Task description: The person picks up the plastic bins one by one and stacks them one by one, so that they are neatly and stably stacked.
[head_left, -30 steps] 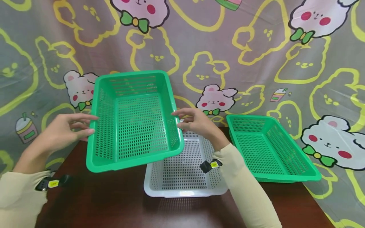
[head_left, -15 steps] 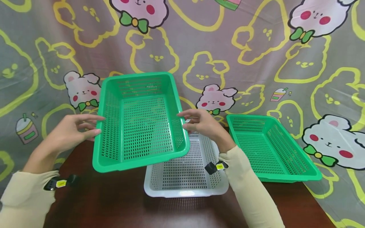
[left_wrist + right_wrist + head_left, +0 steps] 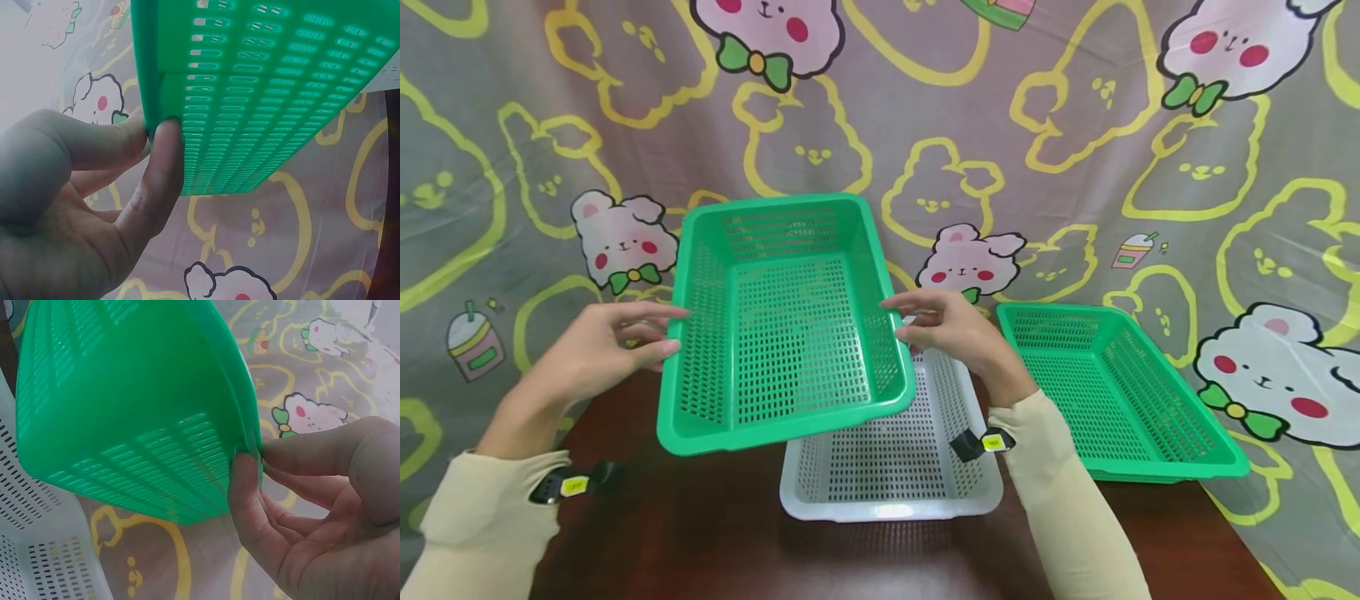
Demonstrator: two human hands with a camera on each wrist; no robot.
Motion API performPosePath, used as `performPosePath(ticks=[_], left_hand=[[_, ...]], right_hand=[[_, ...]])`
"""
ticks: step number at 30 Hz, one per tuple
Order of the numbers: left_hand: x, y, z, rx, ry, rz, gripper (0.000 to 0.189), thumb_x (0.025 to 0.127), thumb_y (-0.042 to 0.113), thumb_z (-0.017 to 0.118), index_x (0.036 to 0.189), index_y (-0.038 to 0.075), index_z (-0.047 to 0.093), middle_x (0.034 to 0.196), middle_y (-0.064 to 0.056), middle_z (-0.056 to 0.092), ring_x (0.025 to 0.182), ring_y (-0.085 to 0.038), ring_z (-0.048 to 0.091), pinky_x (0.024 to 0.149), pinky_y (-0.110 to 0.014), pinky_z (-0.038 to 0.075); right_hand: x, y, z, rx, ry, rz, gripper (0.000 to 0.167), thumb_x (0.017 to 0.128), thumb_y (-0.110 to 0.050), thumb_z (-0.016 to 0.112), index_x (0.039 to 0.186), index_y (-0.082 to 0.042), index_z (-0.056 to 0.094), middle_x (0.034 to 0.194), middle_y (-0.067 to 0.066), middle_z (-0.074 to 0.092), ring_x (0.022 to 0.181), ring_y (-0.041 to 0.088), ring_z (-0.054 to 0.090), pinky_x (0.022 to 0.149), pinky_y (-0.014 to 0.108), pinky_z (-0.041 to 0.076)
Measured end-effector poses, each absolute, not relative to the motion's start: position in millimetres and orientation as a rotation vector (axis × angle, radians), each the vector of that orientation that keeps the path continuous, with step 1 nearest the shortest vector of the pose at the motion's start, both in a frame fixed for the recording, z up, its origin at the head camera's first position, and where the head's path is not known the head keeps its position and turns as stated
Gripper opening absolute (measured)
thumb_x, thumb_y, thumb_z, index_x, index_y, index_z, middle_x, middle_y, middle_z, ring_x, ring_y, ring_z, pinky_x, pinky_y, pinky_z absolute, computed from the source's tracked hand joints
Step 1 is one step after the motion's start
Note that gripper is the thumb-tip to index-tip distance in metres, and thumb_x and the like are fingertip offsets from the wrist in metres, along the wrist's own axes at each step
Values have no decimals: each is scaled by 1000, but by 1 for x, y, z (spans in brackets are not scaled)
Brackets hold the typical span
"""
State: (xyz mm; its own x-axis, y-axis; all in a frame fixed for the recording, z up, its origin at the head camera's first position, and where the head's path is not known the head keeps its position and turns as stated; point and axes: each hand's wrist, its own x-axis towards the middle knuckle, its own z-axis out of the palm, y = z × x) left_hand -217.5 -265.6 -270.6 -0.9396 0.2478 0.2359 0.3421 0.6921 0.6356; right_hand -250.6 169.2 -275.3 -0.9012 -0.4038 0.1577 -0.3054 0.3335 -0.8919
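Observation:
A green plastic basket (image 3: 797,342) with slotted walls hangs in the air, tilted so that its inside faces the head camera. My left hand (image 3: 602,350) pinches its left rim between thumb and fingers; the left wrist view shows the fingertips (image 3: 167,140) curled over the edge. On the opposite side my right hand (image 3: 951,329) pinches the right rim, and in the right wrist view a finger presses under the lip of the basket (image 3: 144,394). Below and partly behind it, a white basket (image 3: 891,507) rests on the table, its far left part covered by the held one.
To the right stands another green basket (image 3: 1150,467), seemingly stacked on a second one, at the table's right side. The dark brown table (image 3: 700,533) runs up to a patterned curtain (image 3: 1060,158) close behind the baskets.
Both hands have carried the green basket a little to the right and slightly down, keeping their grip on its rims. The white basket and the green one on the right have stayed put.

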Motion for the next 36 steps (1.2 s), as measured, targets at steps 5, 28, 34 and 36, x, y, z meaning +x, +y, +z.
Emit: performPosePath(ticks=[5, 28, 34, 36], left_hand=[[-217, -259, -268, -448, -2808, -1122, 48, 97, 18, 72, 141, 4, 60, 118, -24, 68, 81, -10, 75, 71, -22, 62], [-219, -242, -270, -544, -2780, -1217, 45, 98, 16, 71, 140, 3, 60, 114, -20, 64, 85, -11, 75, 76, -27, 65], [-220, -236, -271, -571, -2773, -1250, 45, 99, 15, 71, 140, 3, 60, 116, -21, 65, 85, -11, 75, 77, -28, 65], [-221, -233, -272, -567, -2775, -1253, 45, 99, 16, 70, 141, 3, 60, 119, -22, 65, 85, -13, 75, 77, -28, 65]], right_hand=[[-248, 175, -275, -671, 2486, -1648, 40, 96, -6, 70, 135, -10, 67, 133, 15, 61, 102, 25, 71, 81, 39, 65], [-238, 201, -274, -694, 2552, -1589, 39, 98, -15, 69, 137, -12, 66, 137, 11, 61, 85, 21, 72, 83, 36, 62], [-234, 208, -279, -658, 2567, -1582, 40, 98, -14, 69, 138, -12, 66, 139, 11, 60, 86, 20, 73, 83, 35, 63], [-234, 210, -280, -641, 2571, -1584, 40, 98, -15, 70, 137, -13, 66, 137, 11, 60, 85, 20, 73, 83, 35, 63]])
